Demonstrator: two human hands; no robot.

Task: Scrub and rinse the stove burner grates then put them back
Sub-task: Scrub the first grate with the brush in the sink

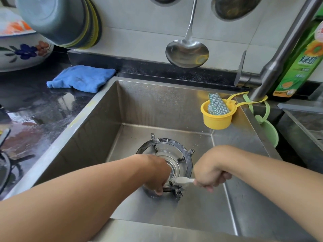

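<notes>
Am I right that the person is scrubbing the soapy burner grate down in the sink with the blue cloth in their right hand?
Not quite. The head view shows the right hand gripping a white brush, not the blue cloth, which lies on the counter. The rest holds: the soapy burner grate sits in the sink, steadied by the left hand.

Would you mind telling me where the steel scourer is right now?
In the head view, the scourer sits in a yellow cup hung at the sink's back right corner, just left of the tap.
</notes>
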